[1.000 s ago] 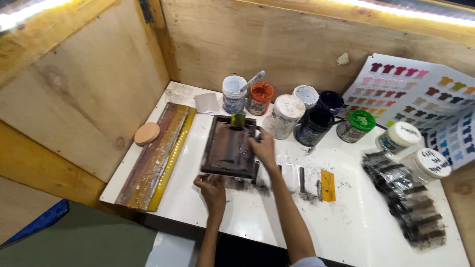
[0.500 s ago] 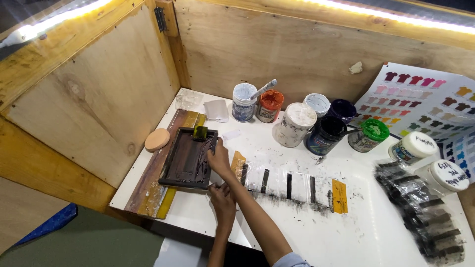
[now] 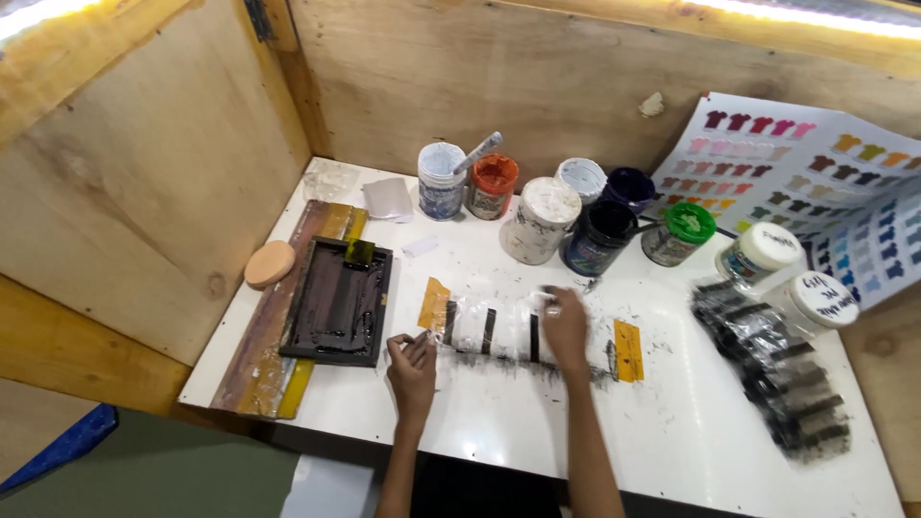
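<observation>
I see the clear film strip (image 3: 523,331) (black bars, yellow tape at both ends) lying mid-frame on the white bench (image 3: 499,432). My left hand (image 3: 413,369) pinches its lower-left edge; my right hand (image 3: 564,326) presses flat on it, fingers released. The dark screen frame (image 3: 338,302) sits left.

Bare forearms, no sleeves, possibly a ring on right hand (image 3: 564,328)

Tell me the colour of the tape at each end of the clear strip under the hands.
Yellow-orange tape, seen in the head view.
</observation>
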